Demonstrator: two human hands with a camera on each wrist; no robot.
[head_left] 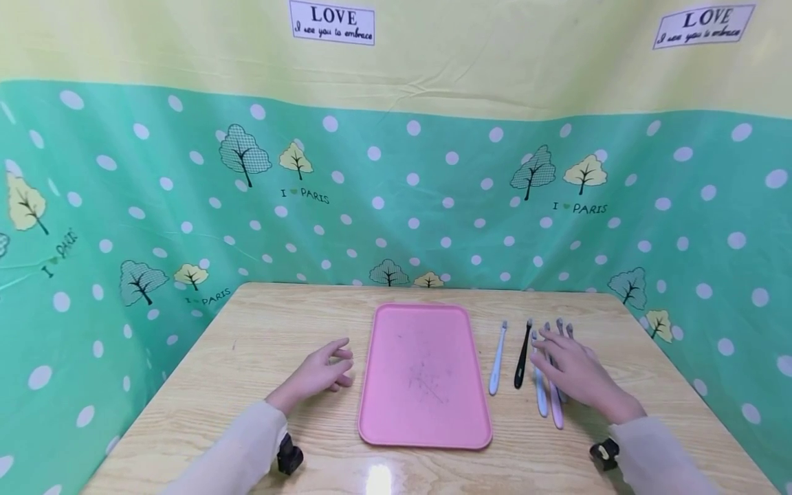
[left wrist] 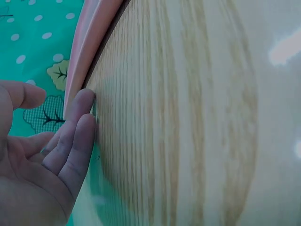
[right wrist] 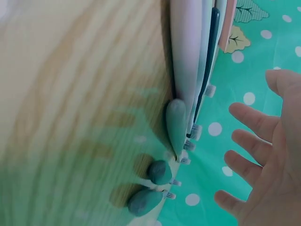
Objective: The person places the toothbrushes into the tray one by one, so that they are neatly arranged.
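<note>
My left hand [head_left: 317, 375] is held just left of the pink tray [head_left: 425, 440], fingers loosely bent and holding nothing. In the left wrist view its fingertips appear right beside the tray's rim [left wrist: 89, 42]. My right hand [head_left: 572, 368] hovers over a group of toothbrushes, its fingers spread with nothing in them. Beneath it lie a purple toothbrush [head_left: 556, 411] and a blue toothbrush [head_left: 541, 393]; others are partly hidden by the hand. A black toothbrush [head_left: 522, 362] and a pale blue toothbrush [head_left: 497, 368] lie between that hand and the tray, heads pointing away.
The wooden table [head_left: 266, 330] carries the tray in its middle. A green and yellow printed curtain [head_left: 427, 179] closes off the back and both sides. Black wrist cameras sit on the left wrist [head_left: 289, 454] and right wrist [head_left: 605, 454].
</note>
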